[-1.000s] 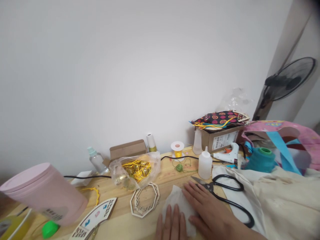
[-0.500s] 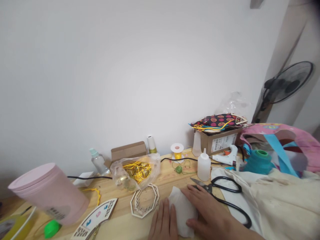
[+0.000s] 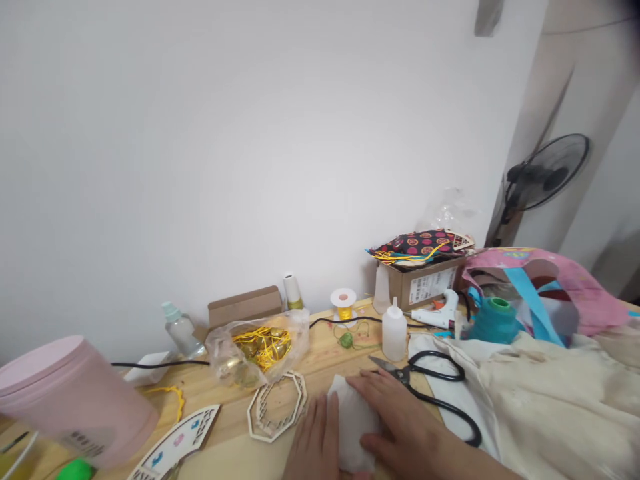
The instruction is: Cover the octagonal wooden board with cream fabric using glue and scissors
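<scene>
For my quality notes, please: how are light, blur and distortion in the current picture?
Head view: soft light, brightest on the central wall; head view: box label too blurred to read; head view: white sheet shows little texture; head view: pink tub leans, probably lens distortion.

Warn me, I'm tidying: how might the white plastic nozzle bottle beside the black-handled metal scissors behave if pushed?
The white plastic nozzle bottle could tip if pushed high, being upright and taller than wide. Its rounded body might then roll.

2 labels point(image 3: 433, 287), on box point(image 3: 400, 284) and pink container point(image 3: 107, 400), are unreadable.
</scene>
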Demonstrator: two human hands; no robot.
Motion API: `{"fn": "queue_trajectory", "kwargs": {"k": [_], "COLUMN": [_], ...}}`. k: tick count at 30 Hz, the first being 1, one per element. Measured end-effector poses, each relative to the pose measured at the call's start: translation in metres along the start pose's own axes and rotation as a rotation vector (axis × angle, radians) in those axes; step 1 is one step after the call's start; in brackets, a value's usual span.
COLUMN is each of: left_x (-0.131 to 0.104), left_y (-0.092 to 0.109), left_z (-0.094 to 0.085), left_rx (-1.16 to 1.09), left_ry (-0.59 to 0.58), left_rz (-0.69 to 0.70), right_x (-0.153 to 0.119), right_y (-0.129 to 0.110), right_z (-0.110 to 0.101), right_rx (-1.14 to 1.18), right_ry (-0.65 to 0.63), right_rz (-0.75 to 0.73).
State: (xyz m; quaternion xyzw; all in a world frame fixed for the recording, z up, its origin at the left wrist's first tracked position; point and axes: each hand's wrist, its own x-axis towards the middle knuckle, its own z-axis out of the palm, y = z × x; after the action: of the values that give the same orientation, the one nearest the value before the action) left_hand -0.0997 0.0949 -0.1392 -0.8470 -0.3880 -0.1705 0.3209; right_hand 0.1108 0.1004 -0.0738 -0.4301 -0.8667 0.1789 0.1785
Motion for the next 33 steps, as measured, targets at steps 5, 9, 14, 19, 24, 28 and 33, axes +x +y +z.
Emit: {"fn": "queue_trajectory", "kwargs": {"k": [5,9,14,19,24,28,33], "left_x": [0.002,0.005,0.011,0.018,0.026,0.036,0.045], "left_y": [0.005,0.009,0.014,0.014,0.024,0.029,0.026], "left_z": [-0.011,-0.015,-0.020,-0.027,-0.032,-0.039,-0.046], "left_rx": [-0.293,-0.588,-0.908,-1.130,-1.406,-1.695,-1.997], "left_ry": [-0.159,-0.222,-0.164,-0.146,0.090,0.167,0.253], "left_rz": [-0.227,-0.401,-0.630,-0.808,-0.957,-1.075,-1.238], "right_x": [0.000,0.001,0.001,0.002,0.002,0.005,0.010], "right_y": [0.001,-0.002,-0.002,0.000,-0.002,-0.001,-0.006], "right_z": [0.000,-0.002,-0.003,0.000,0.003,0.005,0.000], "right_rx": [0.052,0.088,0.130,0.265,0.516,0.869,1.300], "right_ry": [0.024,-0.003,-0.040,-0.018,0.104,0.234,0.245], "right_rz": [0.020,0.037,0.066,0.140,0.154,0.152,0.122]}}
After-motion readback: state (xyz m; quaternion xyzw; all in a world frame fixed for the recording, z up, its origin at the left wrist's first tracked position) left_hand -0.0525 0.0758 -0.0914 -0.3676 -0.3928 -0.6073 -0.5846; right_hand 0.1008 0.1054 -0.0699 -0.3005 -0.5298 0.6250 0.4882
